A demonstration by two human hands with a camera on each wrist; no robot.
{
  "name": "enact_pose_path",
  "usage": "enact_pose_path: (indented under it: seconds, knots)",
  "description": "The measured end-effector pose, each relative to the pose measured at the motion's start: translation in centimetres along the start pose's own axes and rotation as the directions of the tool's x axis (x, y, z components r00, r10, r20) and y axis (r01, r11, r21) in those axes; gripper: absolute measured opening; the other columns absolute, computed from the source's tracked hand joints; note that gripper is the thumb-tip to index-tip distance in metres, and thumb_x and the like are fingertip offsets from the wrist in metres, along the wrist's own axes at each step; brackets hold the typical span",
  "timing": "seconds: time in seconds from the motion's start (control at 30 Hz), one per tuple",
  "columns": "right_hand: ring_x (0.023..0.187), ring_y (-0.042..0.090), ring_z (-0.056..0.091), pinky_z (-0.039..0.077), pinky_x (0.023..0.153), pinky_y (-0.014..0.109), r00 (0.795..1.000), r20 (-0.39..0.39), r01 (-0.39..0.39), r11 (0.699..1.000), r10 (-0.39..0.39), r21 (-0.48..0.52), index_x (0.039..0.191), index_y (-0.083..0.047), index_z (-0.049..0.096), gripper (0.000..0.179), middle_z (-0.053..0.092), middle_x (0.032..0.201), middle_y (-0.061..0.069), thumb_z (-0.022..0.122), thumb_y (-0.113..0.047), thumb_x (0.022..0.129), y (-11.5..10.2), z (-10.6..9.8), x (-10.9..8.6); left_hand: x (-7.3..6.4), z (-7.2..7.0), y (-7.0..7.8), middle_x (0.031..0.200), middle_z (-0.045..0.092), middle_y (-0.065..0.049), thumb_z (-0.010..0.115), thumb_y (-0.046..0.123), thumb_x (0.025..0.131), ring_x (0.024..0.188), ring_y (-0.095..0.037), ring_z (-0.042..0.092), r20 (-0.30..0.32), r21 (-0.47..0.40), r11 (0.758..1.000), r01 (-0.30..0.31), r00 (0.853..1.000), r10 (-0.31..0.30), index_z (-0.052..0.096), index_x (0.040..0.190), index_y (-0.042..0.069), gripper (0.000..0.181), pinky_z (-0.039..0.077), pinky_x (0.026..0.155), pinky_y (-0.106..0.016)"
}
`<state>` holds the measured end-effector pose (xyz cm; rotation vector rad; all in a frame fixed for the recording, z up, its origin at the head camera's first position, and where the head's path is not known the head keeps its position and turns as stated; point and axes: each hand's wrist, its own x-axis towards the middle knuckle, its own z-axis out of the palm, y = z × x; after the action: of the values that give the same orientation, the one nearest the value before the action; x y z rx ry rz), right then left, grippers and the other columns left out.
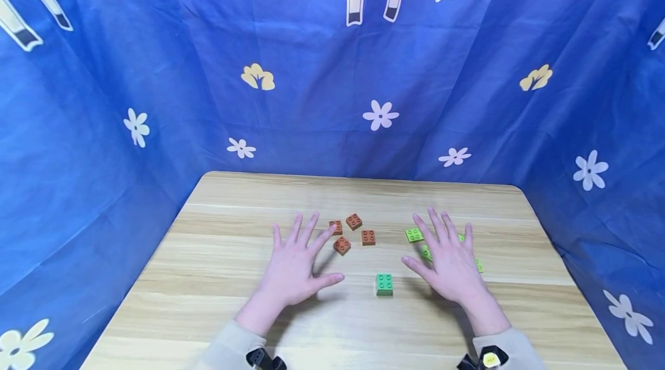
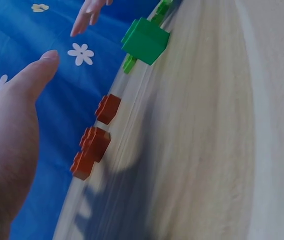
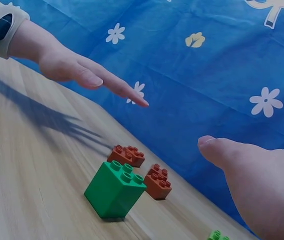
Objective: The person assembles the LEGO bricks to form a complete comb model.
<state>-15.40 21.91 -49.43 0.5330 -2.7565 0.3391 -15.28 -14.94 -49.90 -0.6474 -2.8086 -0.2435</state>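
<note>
My left hand [image 1: 293,266] hovers over the table with fingers spread, its shadow set apart below it. Near its fingertips lie several reddish-brown toy bricks [image 1: 368,237], each with two-by-two studs. My right hand [image 1: 451,263], fingers also spread, hangs above several lime-green bricks [image 1: 414,235] and partly hides them in the head view. Between the two hands stands one taller green brick [image 1: 384,284], studs up; the right wrist view shows this green brick [image 3: 115,191] in front of the brown bricks [image 3: 158,182]. Neither hand holds anything.
The wooden table [image 1: 249,191] has rounded far corners. Blue cloth [image 1: 322,104] printed with white flowers and animal legs hangs behind it and along both sides. Black straps with small devices [image 1: 490,357] sit on the light sleeves at both wrists.
</note>
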Motion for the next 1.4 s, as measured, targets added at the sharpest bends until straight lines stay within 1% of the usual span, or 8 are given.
enact_pose_path:
  seconds: [0.17,0.37,0.47,0.6,0.77,1.03,1.17,1.4]
  knots:
    - [0.157,0.045,0.018,0.004,0.113,0.084,1.000,0.018,-0.005,1.000,0.005,0.009,0.170,-0.028,0.024,0.094,0.015,0.175,0.011,0.055,-0.076,0.096,-0.3,0.0,0.4,0.1,0.1,0.6,0.175,0.018,-0.011,0.056,0.092,0.082,0.156,-0.048,0.018,-0.003,0.003,1.000,-0.015,1.000,0.015,0.030,0.167,0.039,0.103,0.013,0.109,-0.086]
    - [0.157,0.044,0.018,0.004,0.113,0.083,1.000,0.024,0.001,1.000,-0.002,0.004,0.170,-0.030,0.022,0.094,0.015,0.176,0.010,0.053,-0.078,0.096,-0.7,0.2,0.9,0.3,0.3,1.5,0.175,0.015,-0.008,0.060,0.089,0.082,0.157,-0.046,0.017,0.013,-0.024,1.000,-0.017,1.000,0.017,0.021,0.168,0.042,0.105,0.005,0.112,-0.084]
    - [0.156,0.044,0.020,0.006,0.113,0.083,1.000,0.021,0.008,1.000,-0.008,-0.009,0.170,-0.029,0.022,0.094,0.015,0.176,0.010,0.052,-0.079,0.096,-0.8,0.4,1.1,0.4,0.4,1.9,0.175,0.012,-0.006,0.054,0.091,0.083,0.157,-0.045,0.017,0.025,-0.018,1.000,-0.019,0.999,0.020,0.020,0.169,0.042,0.104,0.006,0.112,-0.083]
    - [0.157,0.043,0.019,0.007,0.114,0.082,1.000,0.029,0.013,1.000,-0.013,-0.021,0.171,-0.030,0.020,0.095,0.014,0.176,0.010,0.049,-0.081,0.096,-1.0,0.7,1.4,0.5,0.6,2.5,0.175,0.017,-0.008,0.047,0.094,0.084,0.157,-0.044,0.020,0.035,-0.017,0.999,-0.029,0.999,0.029,0.019,0.169,0.042,0.102,0.007,0.113,-0.083]
    - [0.157,0.042,0.019,0.006,0.115,0.081,0.999,0.035,0.021,1.000,-0.020,-0.018,0.171,-0.029,0.020,0.095,0.015,0.176,0.011,0.048,-0.081,0.096,-1.4,1.0,1.8,0.6,0.9,3.3,0.172,0.027,-0.010,0.049,0.092,0.085,0.155,-0.044,0.025,0.028,-0.033,0.998,-0.052,0.998,0.053,0.021,0.169,0.041,0.102,0.008,0.113,-0.083]
    - [0.157,0.042,0.021,0.011,0.115,0.081,0.999,0.021,0.043,0.999,-0.042,-0.017,0.169,-0.025,0.028,0.094,0.022,0.174,0.013,0.048,-0.081,0.096,-1.8,1.7,2.6,0.6,1.9,4.7,0.169,0.034,-0.009,0.054,0.088,0.087,0.152,-0.043,0.034,0.028,-0.040,0.995,-0.089,0.996,0.090,0.037,0.165,0.033,0.098,0.018,0.113,-0.082]
    - [0.156,0.042,0.023,0.011,0.115,0.081,0.998,0.018,0.053,0.998,-0.052,-0.016,0.168,-0.023,0.031,0.093,0.024,0.173,0.014,0.049,-0.080,0.096,-1.9,2.0,2.9,0.4,2.6,5.4,0.168,0.038,-0.009,0.047,0.090,0.089,0.149,-0.041,0.038,0.026,-0.017,0.992,-0.128,0.991,0.129,0.040,0.164,0.030,0.096,0.024,0.111,-0.081]
    - [0.154,0.044,0.027,0.014,0.115,0.080,0.997,0.028,0.072,0.997,-0.072,-0.012,0.169,-0.022,0.029,0.091,0.028,0.171,0.016,0.050,-0.076,0.098,-2.3,2.7,3.4,0.2,3.1,6.4,0.165,0.042,-0.008,0.044,0.087,0.092,0.151,-0.036,0.037,0.056,-0.023,0.987,-0.159,0.986,0.160,0.041,0.164,0.029,0.092,0.024,0.113,-0.078]
